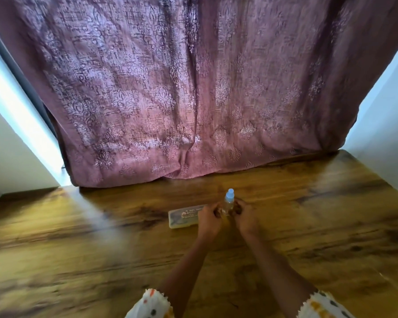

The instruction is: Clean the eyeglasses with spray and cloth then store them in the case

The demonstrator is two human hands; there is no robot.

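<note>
A small clear spray bottle [229, 201] with a pale blue cap stands upright on the wooden table [308, 226]. My left hand [208, 219] and my right hand [245, 217] close in on its lower body from either side, fingers curled against it. The frame is blurred, so the exact grip is unclear. Just left of my left hand lies a translucent eyeglass case [183, 218], flat and shut, with a printed label on its lid and a dark shape showing inside. No eyeglasses and no cloth show in the open.
A purple patterned curtain [193, 99] hangs down to the table's back edge right behind the bottle. White walls flank the table on both sides. Bare wood stretches left, right and toward me.
</note>
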